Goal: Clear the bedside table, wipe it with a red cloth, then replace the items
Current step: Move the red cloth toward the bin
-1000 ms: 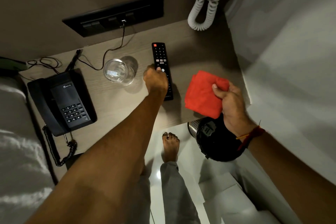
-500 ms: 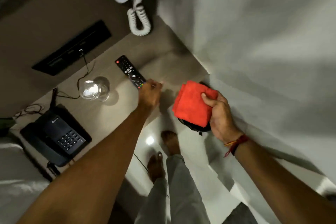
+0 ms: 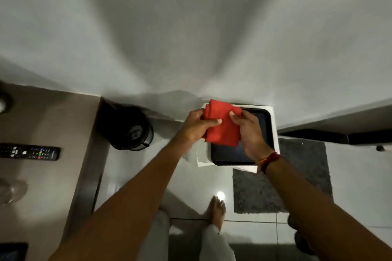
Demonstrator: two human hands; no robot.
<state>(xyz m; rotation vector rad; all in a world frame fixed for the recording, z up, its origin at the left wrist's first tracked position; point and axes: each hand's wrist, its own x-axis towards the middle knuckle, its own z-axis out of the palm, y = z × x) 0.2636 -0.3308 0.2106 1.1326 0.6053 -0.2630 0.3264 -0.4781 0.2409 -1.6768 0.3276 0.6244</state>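
both hands, left hand (image 3: 196,125) and right hand (image 3: 251,131), pinch red cloth (image 3: 222,126); clearing pending, remote (image 3: 29,152) sits on surface (image 3: 53,121); lift it next.

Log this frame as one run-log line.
stage: cloth prep | left hand: gripping red cloth | right hand: gripping red cloth | remote: on bedside table | wiping: not started
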